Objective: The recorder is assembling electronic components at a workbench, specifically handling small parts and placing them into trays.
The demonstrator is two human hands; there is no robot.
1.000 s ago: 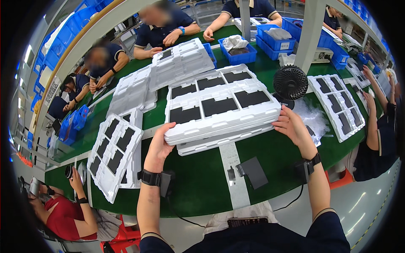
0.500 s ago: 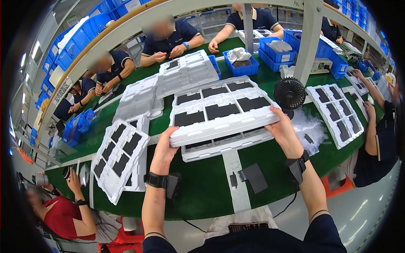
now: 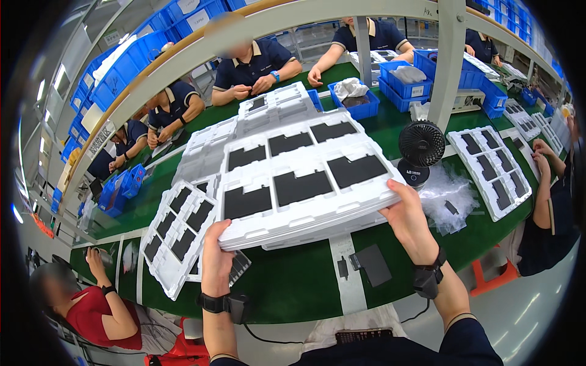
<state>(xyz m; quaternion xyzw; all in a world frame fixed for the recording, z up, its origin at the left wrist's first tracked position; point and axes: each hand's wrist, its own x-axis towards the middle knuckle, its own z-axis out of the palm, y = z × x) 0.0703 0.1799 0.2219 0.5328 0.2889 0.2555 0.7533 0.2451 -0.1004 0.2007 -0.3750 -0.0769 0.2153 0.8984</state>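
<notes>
Both my hands hold up a stack of white plastic trays [image 3: 314, 210], whose top tray carries several flat black notched pieces [image 3: 302, 187]. My left hand [image 3: 215, 253] grips the near left corner, and my right hand [image 3: 408, 216] is closed round the right end, thumb on top. The stack is tilted, its left end closer to me. Under it, another white tray shows only as a thin edge above the green table [image 3: 293, 287]. Close to the stack's left side leans a white tray with black pieces [image 3: 175, 235].
A black fan [image 3: 421, 143] stands right of the stack, beside clear plastic bags [image 3: 448, 195]. A filled tray [image 3: 490, 174] lies farther right. Near me are a black flat piece [image 3: 372, 266] and a smaller one [image 3: 343, 267]. Blue bins [image 3: 360, 105] and co-workers line the far side.
The tray stack has moved left and toward me, covering more of the trays on the left and most of the tray below. Both hands keep their hold.
</notes>
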